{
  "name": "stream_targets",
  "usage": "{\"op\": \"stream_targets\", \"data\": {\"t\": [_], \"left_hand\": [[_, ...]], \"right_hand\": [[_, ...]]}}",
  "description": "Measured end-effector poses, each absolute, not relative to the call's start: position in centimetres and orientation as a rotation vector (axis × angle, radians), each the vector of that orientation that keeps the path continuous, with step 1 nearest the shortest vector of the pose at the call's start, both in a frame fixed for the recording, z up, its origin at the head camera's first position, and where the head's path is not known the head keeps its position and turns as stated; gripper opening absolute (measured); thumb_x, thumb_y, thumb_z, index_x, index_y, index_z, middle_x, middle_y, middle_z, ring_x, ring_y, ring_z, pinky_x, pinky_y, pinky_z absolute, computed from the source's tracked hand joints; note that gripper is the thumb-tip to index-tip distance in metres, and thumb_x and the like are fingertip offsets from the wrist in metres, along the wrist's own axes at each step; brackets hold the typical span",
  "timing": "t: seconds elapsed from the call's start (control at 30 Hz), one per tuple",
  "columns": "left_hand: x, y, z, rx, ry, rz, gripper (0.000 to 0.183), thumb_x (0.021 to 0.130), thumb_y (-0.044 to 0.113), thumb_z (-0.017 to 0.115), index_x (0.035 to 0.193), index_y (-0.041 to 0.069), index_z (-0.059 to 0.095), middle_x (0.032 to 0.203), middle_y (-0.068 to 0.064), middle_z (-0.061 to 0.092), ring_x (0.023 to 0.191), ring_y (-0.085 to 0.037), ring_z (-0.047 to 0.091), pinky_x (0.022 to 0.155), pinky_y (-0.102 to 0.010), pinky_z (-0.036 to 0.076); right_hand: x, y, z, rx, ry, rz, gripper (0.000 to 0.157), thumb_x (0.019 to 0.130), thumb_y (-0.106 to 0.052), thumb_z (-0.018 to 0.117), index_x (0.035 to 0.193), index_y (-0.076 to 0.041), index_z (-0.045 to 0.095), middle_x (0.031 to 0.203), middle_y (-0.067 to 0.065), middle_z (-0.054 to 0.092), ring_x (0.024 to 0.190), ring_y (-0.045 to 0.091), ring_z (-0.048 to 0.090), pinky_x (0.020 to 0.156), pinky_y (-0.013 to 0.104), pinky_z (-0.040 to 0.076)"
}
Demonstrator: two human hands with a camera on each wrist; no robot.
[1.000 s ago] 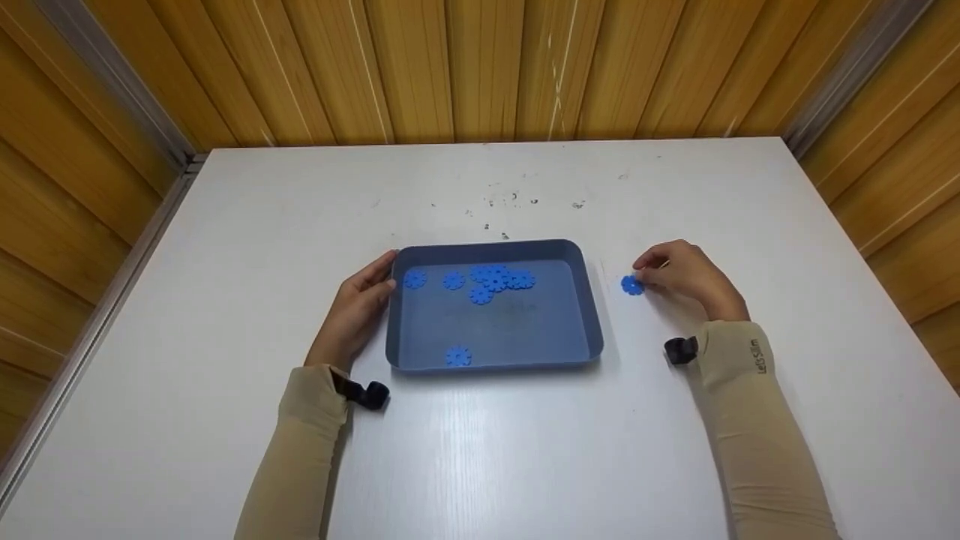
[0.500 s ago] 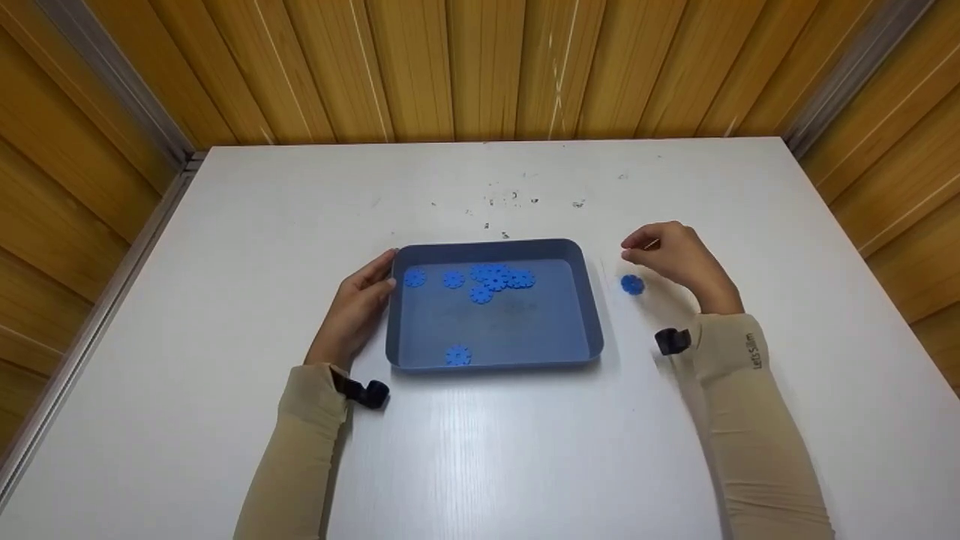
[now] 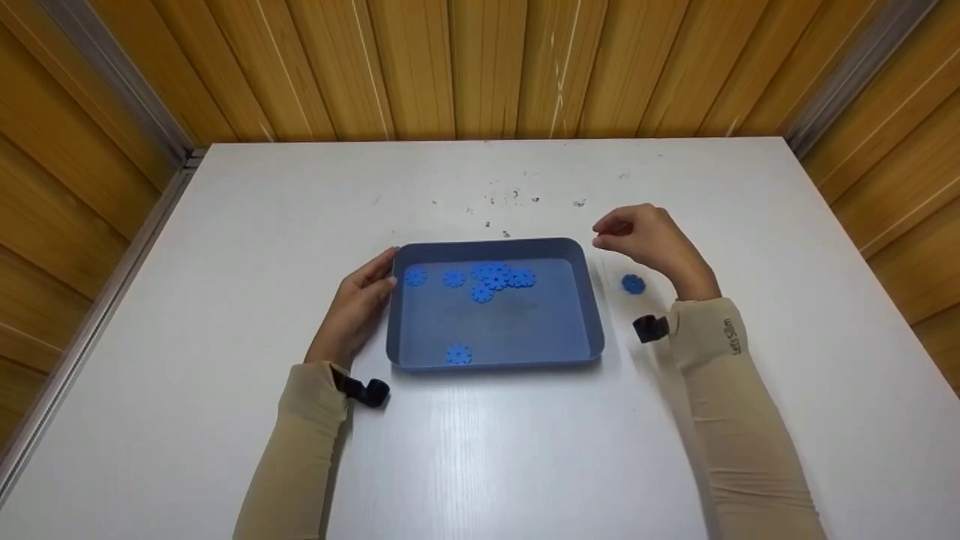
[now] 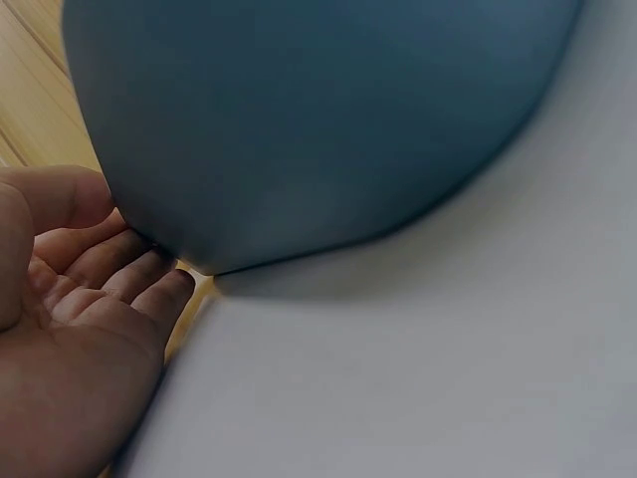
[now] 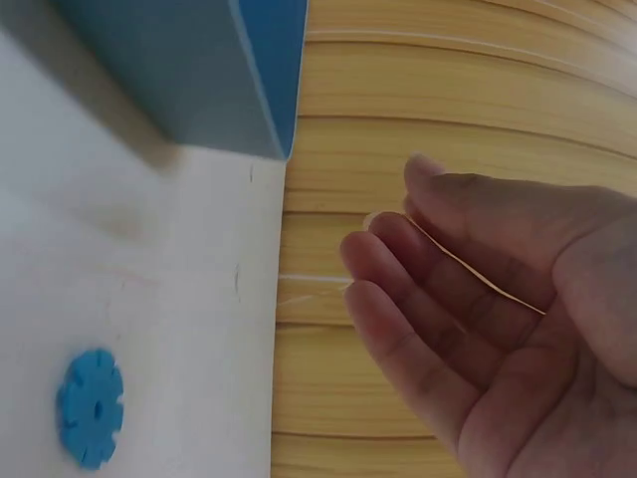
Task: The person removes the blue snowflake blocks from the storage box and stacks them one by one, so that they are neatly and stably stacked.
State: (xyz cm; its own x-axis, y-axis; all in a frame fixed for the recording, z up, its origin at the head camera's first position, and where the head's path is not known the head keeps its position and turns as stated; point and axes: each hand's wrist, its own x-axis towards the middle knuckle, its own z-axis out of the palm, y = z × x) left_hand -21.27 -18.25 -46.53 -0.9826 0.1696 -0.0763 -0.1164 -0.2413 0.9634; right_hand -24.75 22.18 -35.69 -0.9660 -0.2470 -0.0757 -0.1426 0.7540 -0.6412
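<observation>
A blue-grey rectangular tray [image 3: 517, 330] lies on the white table. Against the outside of its left wall rests my left hand [image 3: 351, 311], thumb and fingertips right at the wall. Seen from the left wrist, the loosely bent fingers [image 4: 129, 274] reach the tray's edge. My right hand [image 3: 649, 244] is raised off the tray's back right corner. From the right wrist, its thumb and fingers stand apart with nothing between them. Below it on the table, right of the tray, lies a blue notched disc [image 3: 633, 283] with a small centre hole.
Several similar blue discs [image 3: 496, 276] overlap near the tray's back wall, with single ones [image 3: 454, 278] to their left. One disc [image 3: 458, 355] lies by the front wall. Yellow wood-look panels [image 3: 484, 71] rise behind the table [image 3: 480, 457].
My right hand has let go of the blue disc at the right and moved up and left toward the tray's back corner. The disc stays on the table. My left hand has not moved.
</observation>
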Motion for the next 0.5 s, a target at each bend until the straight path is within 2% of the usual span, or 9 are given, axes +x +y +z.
{"op": "stream_targets", "data": {"t": [0.5], "left_hand": [[-21.2,-18.2,-46.4,0.064,1.802,2.347,0.056,0.095,-0.005,0.047,0.149,0.005,0.033,0.158,-0.005,0.029,0.147,-0.014,0.023,0.12,-0.028,0.02]], "right_hand": [[-25.9,17.8,-36.2,-0.375,2.707,-0.922,0.03,0.088,-0.015,0.069,0.115,-0.002,0.068,0.11,0.016,0.069,0.099,0.027,0.063,0.087,0.042,0.054]]}}
